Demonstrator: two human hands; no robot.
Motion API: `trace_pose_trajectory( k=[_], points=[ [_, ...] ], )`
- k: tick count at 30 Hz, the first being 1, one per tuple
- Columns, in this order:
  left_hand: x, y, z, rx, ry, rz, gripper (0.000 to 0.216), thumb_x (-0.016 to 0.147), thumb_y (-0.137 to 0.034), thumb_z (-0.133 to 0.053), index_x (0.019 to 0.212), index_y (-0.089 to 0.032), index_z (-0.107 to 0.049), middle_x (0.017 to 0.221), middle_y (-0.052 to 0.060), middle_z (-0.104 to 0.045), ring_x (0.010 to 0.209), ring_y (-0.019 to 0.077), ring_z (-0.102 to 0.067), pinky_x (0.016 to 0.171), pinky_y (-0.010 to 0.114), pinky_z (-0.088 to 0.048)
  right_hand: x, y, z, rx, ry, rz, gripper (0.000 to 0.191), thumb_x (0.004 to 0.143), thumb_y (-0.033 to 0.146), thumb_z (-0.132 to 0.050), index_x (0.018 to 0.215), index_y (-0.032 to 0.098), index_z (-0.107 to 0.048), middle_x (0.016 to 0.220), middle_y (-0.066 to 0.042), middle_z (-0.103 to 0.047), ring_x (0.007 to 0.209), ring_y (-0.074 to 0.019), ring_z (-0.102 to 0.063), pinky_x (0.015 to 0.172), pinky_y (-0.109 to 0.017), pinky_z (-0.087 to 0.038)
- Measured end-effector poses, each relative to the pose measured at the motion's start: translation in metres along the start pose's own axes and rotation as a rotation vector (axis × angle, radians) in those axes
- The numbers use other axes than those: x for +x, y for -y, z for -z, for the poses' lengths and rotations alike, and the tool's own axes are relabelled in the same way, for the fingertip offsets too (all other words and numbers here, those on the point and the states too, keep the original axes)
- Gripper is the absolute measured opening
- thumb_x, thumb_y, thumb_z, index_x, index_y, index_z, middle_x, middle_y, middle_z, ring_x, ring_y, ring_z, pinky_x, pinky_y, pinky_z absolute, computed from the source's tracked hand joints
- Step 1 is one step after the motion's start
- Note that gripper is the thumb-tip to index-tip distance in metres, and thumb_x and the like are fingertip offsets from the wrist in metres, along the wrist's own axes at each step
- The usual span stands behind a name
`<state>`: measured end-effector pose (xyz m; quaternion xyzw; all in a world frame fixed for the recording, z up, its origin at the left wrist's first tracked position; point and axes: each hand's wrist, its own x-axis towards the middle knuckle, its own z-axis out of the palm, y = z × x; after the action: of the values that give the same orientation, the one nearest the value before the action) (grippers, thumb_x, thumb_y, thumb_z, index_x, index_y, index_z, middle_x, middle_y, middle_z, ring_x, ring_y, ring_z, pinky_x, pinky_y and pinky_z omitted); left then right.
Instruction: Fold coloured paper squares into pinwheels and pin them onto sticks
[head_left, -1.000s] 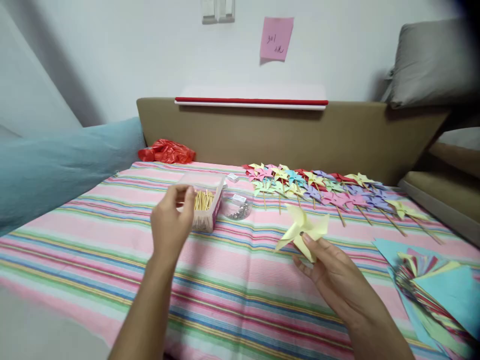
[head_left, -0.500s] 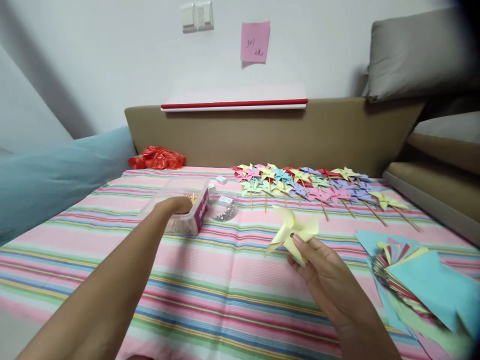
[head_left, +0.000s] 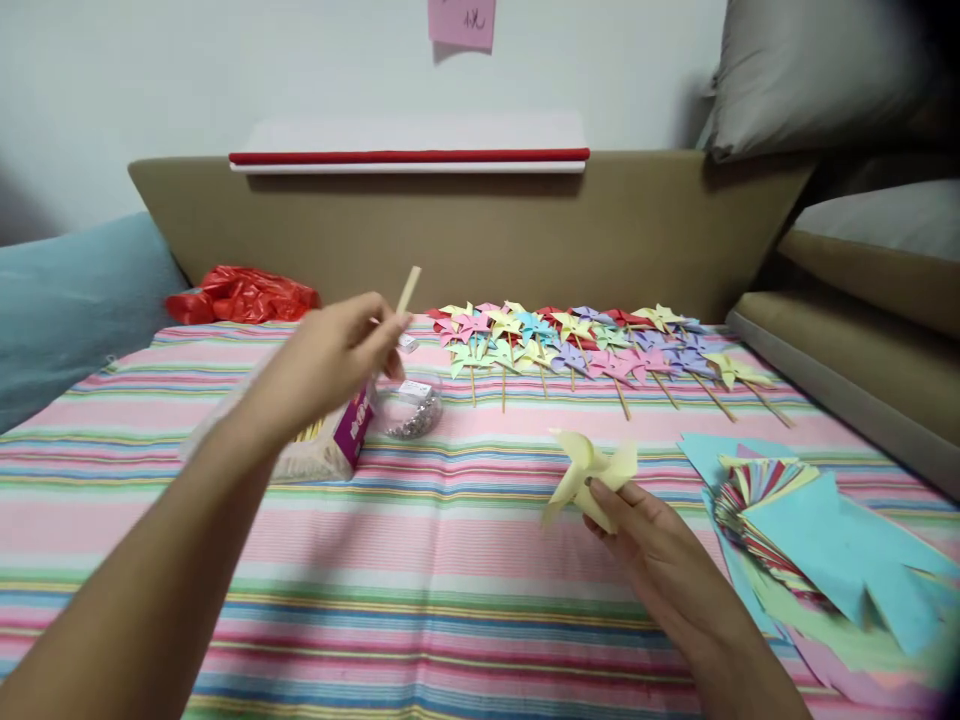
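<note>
A short wooden stick point(head_left: 409, 289) is pinched between the thumb and fingers of my left hand point(head_left: 337, 345), its upper end pointing up. Below that hand stands a clear plastic box point(head_left: 322, 457) with a purple label and sticks inside, partly hidden by my forearm. Beside the box is a round clear container point(head_left: 415, 418) of small silvery pieces with a white label. My right hand point(head_left: 645, 530) holds a pale yellow paper pinwheel point(head_left: 589, 470) near its centre, thumb on top, above the cloth.
Many coloured pinwheels on sticks point(head_left: 570, 345) lie at the back. Stacked coloured paper point(head_left: 810, 530) is at right on the striped cloth point(head_left: 360, 610). A red plastic bag point(head_left: 244, 295) lies back left, near a blue cushion point(head_left: 82, 300). A brown padded board point(head_left: 420, 230) stands behind.
My left hand has come up out of the plastic box, now with a stick in it. My right hand still holds the yellow pinwheel. The view has tilted down and shifted right.
</note>
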<state>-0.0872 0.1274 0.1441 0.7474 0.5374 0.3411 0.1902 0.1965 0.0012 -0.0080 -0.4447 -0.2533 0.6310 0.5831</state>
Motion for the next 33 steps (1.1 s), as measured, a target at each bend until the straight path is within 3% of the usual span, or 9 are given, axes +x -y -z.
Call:
trace_pose_trajectory(
  k=[5, 8, 14, 22, 28, 33],
  points=[
    [-0.058, -0.038, -0.043, -0.428, 0.211, 0.003, 0.037, 0.1, -0.044, -0.05, 0.071, -0.021, -0.049, 0.058, -0.002, -0.06, 0.059, 0.0139, -0.057, 0.064, 0.025, -0.042, 0.015, 0.001, 0.007, 0.051, 0.018, 0.002, 0.029, 0.075, 0.038, -0.086, 0.096, 0.02, -0.078, 0.088, 0.0, -0.07, 0.077, -0.0105, -0.055, 0.068, -0.019, -0.048],
    [-0.093, -0.036, -0.062, -0.629, 0.22, 0.075, 0.033, 0.1, -0.043, -0.051, 0.076, -0.021, -0.047, 0.053, -0.005, -0.057, 0.058, 0.0134, -0.058, 0.066, 0.026, -0.044, 0.008, 0.0, 0.008, 0.088, 0.03, 0.027, 0.029, 0.075, 0.037, -0.086, 0.096, 0.02, -0.077, 0.088, 0.0, -0.069, 0.077, -0.0107, -0.055, 0.069, -0.02, -0.05],
    [-0.143, -0.036, -0.09, -0.736, 0.113, 0.111, 0.032, 0.096, -0.045, -0.059, 0.078, -0.021, -0.047, 0.053, -0.006, -0.059, 0.052, 0.011, -0.054, 0.058, 0.024, -0.041, -0.025, -0.001, -0.011, 0.171, 0.169, 0.066, 0.032, 0.077, 0.037, -0.085, 0.103, 0.022, -0.075, 0.097, -0.001, -0.071, 0.089, -0.0117, -0.06, 0.076, -0.02, -0.053],
    [-0.155, -0.046, -0.11, -0.791, 0.052, 0.049, 0.032, 0.097, -0.044, -0.057, 0.079, -0.02, -0.048, 0.053, -0.006, -0.055, 0.053, 0.0109, -0.054, 0.06, 0.025, -0.044, -0.032, 0.007, -0.037, 0.391, 0.288, 0.213, 0.019, 0.078, 0.032, -0.084, 0.088, 0.02, -0.074, 0.086, 0.0, -0.067, 0.083, -0.011, -0.061, 0.079, -0.024, -0.055],
    [-0.16, -0.034, -0.138, -1.02, 0.135, 0.048, 0.032, 0.098, -0.044, -0.056, 0.079, -0.021, -0.047, 0.05, -0.007, -0.052, 0.05, 0.0096, -0.051, 0.056, 0.023, -0.044, -0.042, 0.004, -0.04, 0.422, 0.519, 0.191, 0.01, 0.09, 0.032, -0.072, 0.087, 0.023, -0.072, 0.083, 0.001, -0.062, 0.078, -0.0096, -0.058, 0.077, -0.022, -0.053],
    [-0.172, -0.032, -0.144, -1.111, 0.19, 0.09, 0.03, 0.095, -0.038, -0.065, 0.078, -0.019, -0.048, 0.059, -0.005, -0.06, 0.05, 0.0069, -0.053, 0.05, 0.018, -0.037, -0.044, 0.0, -0.046, 0.426, 0.649, 0.135, 0.01, 0.083, 0.032, -0.08, 0.082, 0.026, -0.072, 0.091, 0.003, -0.059, 0.085, -0.0098, -0.058, 0.081, -0.02, -0.052]
  ],
)
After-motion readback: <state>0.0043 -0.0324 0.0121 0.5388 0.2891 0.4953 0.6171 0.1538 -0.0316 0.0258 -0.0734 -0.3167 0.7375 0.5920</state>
